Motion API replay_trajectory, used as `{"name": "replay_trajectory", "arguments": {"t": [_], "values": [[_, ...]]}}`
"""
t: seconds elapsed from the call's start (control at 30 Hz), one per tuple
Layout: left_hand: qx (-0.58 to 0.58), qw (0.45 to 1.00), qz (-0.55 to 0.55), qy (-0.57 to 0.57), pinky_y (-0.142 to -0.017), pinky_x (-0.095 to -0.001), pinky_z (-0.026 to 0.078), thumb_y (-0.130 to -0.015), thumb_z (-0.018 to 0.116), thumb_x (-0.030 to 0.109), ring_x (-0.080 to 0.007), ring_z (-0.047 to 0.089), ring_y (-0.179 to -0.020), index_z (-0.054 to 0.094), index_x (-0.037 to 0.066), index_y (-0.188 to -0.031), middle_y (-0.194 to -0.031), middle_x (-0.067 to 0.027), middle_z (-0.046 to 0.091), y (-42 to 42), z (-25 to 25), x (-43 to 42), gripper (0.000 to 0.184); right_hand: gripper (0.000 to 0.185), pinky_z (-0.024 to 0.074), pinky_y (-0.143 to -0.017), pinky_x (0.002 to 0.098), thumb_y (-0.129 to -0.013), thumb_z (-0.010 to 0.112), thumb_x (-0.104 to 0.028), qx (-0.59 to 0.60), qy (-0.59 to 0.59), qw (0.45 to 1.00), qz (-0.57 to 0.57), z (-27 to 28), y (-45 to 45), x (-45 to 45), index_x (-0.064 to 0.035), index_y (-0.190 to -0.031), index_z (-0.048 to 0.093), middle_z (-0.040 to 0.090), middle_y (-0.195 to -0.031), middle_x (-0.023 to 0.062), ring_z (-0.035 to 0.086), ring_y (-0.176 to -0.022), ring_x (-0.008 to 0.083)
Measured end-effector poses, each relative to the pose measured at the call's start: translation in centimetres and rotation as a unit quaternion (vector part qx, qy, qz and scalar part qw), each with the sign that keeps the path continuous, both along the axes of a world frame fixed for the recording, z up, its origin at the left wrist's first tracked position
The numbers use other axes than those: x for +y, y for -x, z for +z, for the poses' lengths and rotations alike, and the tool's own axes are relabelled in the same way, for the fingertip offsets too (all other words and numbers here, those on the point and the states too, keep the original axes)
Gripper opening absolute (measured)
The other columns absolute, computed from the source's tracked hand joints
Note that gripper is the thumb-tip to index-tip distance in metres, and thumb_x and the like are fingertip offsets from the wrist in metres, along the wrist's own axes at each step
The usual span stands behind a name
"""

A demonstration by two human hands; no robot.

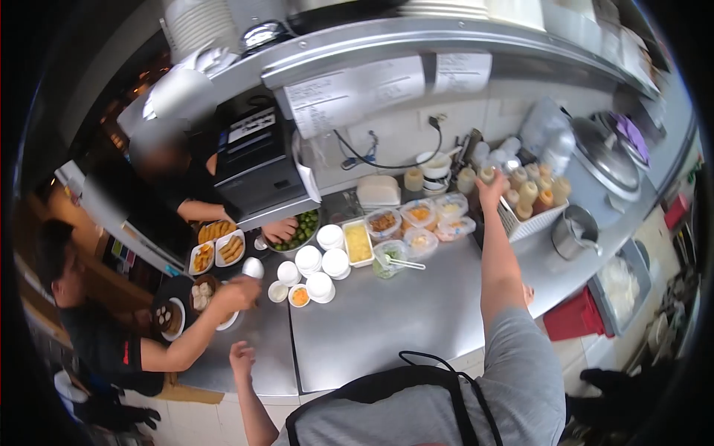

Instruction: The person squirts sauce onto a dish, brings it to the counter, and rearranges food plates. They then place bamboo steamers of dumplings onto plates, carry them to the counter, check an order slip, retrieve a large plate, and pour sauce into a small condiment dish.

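My right arm stretches across the counter to the back. My right hand is closed around a squeeze bottle, whose top shows above the fingers. It is beside a white basket holding several squeeze bottles with pale and brown sauces. Left of that hand lie clear plastic bags and tubs of food. My left hand hangs low over the counter's front edge, fingers loosely bent and apart, with nothing visible in it. White cups stand in a group farther up from it.
At left, a co-worker's hand is over plates of food; another person's hand touches a bowl of green produce. A black printer stands behind. A metal pitcher and a lidded pot are at right.
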State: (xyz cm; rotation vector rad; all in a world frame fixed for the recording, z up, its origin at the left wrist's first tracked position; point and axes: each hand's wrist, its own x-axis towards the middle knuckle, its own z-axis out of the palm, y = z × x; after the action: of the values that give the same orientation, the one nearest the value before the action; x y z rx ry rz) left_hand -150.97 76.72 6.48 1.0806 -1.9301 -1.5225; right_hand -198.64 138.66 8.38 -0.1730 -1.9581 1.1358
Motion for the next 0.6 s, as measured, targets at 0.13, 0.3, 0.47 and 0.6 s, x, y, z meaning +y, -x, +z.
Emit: {"name": "replay_trajectory", "arguments": {"t": [0.13,0.3,0.47,0.6], "values": [[-0.032,0.997,-0.063,-0.006,-0.052,-0.0238,0.045,-0.085,0.052,0.014,-0.0099,0.051,-0.057,0.051,0.004,-0.068,-0.061,-0.0016,0.05,1.3,1.5,5.4,0.019,0.058,0.0353,-0.091,0.038,-0.064,0.071,-0.008,0.003,-0.055,0.996,-0.07,0.5,0.4,-1.8,0.0005,-0.114,0.043,0.048,-0.11,0.0188,0.044,-0.108,0.0343],[0.049,0.979,-0.197,0.015,-0.05,-0.0233,0.042,-0.088,0.05,0.016,-0.0083,0.049,-0.054,0.05,0.004,-0.069,-0.059,-0.001,0.048,5.9,5.4,11.1,0.023,0.042,0.037,-0.089,0.0325,-0.074,0.068,-0.021,0.117,0.025,0.974,0.191,14.4,-5.6,-12.6,-0.0011,-0.108,0.054,0.052,-0.114,0.0121,0.049,-0.103,0.023],[0.148,0.916,-0.366,0.066,-0.077,-0.0263,0.044,-0.083,0.058,0.012,-0.0119,0.056,-0.086,0.049,0.006,-0.119,-0.092,-0.0053,0.059,12.3,10.7,17.7,0.038,0.044,0.0179,-0.098,0.0564,-0.079,0.064,-0.029,0.005,0.425,0.708,0.564,25.6,-13.6,-20.6,-0.0118,-0.115,0.048,0.048,-0.119,0.0007,0.038,-0.116,0.0221],[0.313,0.804,-0.4,0.309,-0.102,-0.0353,0.024,-0.072,0.064,0.011,-0.0307,0.029,-0.128,0.033,0.007,-0.134,-0.139,-0.0159,0.028,15.1,18.3,22.3,0.069,0.031,0.0211,-0.094,0.0592,-0.081,0.061,-0.024,0.03,0.509,0.643,0.571,22.7,-16.3,-22.0,-0.0164,-0.106,0.045,0.047,-0.115,-0.0013,0.035,-0.117,0.0197]]}}
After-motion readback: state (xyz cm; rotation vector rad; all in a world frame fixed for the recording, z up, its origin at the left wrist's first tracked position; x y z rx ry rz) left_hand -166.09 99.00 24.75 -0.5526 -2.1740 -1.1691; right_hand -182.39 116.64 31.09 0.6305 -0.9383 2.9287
